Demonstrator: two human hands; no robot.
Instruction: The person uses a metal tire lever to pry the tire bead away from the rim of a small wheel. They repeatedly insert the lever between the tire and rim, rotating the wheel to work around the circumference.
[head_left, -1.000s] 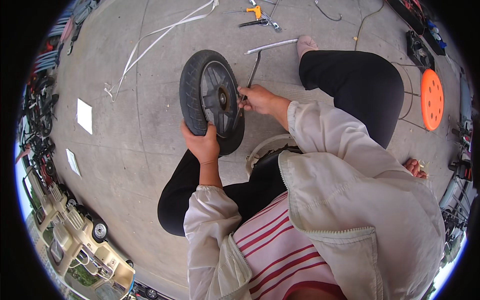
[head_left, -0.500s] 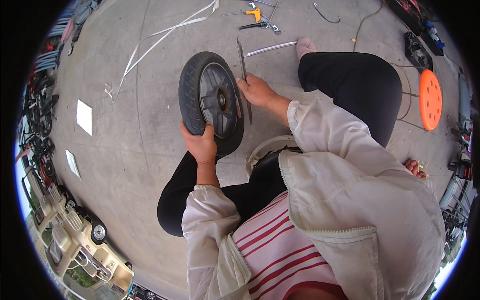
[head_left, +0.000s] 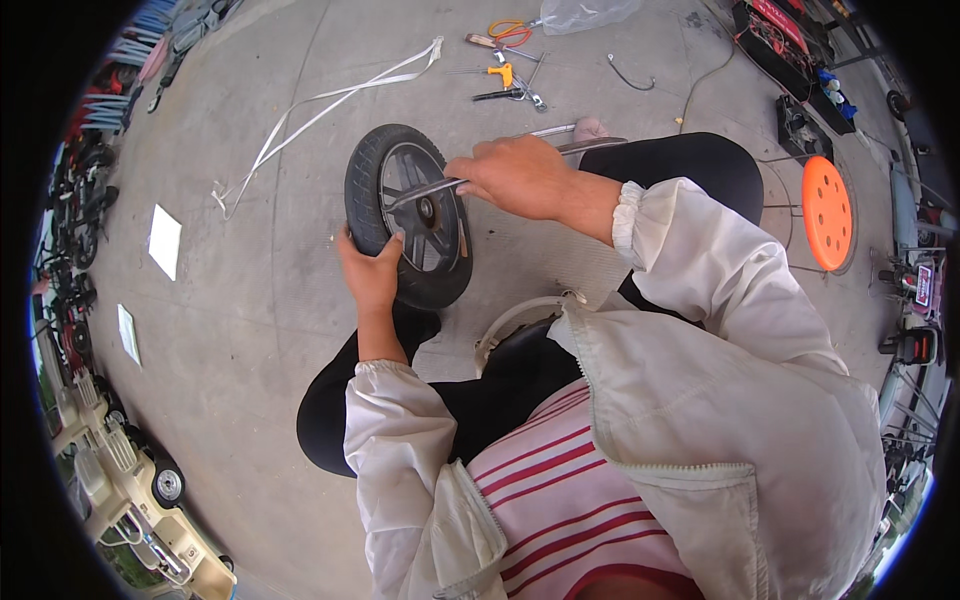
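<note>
A small motorbike wheel [head_left: 372, 175] with a black tyre and grey spoked rim stands on the floor in front of me, tilted. My left hand [head_left: 372, 268] grips its lower left side, the thumb lying over the tyre's edge toward the rim. In my closed right hand [head_left: 515, 178] is a long metal tyre lever [head_left: 430, 190]. Its left end reaches across the wheel's face to the inner edge of the rim; whether it presses there I cannot tell. The lever's other end sticks out to the right, past my wrist.
Beyond the wheel lie a yellow-handled tool [head_left: 503, 73], orange-handled scissors [head_left: 512, 32], a metal rod [head_left: 552, 130] and a bent hose [head_left: 630, 75]. A white strap [head_left: 345, 92] lies far left. An orange stool [head_left: 827, 213] and an open toolbox [head_left: 775, 50] stand right.
My right hand has swung the lever from upright beside the wheel to lying across the rim. The wheel has turned its face more toward me, and my left hand has shifted along the tyre.
</note>
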